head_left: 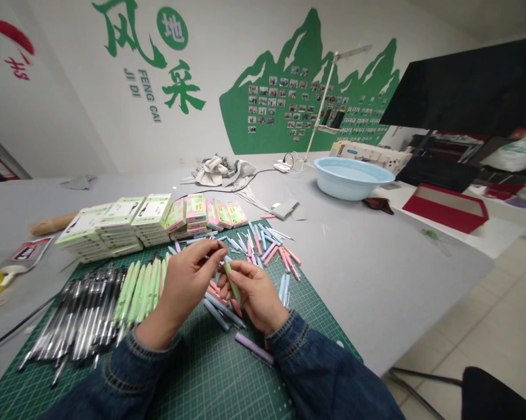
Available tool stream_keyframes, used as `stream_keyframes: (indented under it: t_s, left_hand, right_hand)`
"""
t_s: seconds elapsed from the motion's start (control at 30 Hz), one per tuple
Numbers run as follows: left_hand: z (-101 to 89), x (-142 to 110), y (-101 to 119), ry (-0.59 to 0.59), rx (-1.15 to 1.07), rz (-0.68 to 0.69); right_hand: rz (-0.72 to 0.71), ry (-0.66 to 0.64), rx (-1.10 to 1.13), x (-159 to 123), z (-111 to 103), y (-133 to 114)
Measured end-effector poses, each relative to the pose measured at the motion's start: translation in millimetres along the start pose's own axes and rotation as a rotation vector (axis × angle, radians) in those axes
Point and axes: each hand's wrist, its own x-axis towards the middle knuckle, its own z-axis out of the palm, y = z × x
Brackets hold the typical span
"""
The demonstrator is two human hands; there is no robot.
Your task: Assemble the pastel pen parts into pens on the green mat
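My right hand (255,290) grips a light green pen barrel (234,284), tilted upward between thumb and fingers. At the upper end of that barrel, the fingertips of my left hand (188,283) are pinched together; what they hold is too small and partly hidden. Under and around both hands lie loose blue pen parts (221,312) and pink ones. A lilac pen barrel (254,349) rests by my right sleeve. Left of my left hand is a row of light green pens (136,291), beside a pile of clear pens with black grips (86,309).
A green cutting mat (210,385) covers the near table. Behind it stand stacked white-green boxes (121,219) and small pink-green boxes (196,211). Scattered pen parts (263,242) lie ahead. Farther off are a blue basin (353,181), a red box (446,207) and cloth scraps (219,170).
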Motion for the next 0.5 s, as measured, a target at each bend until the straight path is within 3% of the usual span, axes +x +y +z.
stream_keyframes:
  t_s: [0.2, 0.3, 0.5]
  left_hand:
    - [-1.1, 12, -15, -0.284, -0.426, -0.233]
    - [1.8, 12, -20, -0.256, -0.504, -0.281]
    - [5.1, 7, -15, -0.118, -0.215, -0.187]
  right_hand:
    - [0.058, -0.014, 0.064, -1, 2, -2]
    - [0.074, -0.019, 0.089, 0, 1, -1]
    - [0.094, 0.004, 0.119, 2, -2, 1]
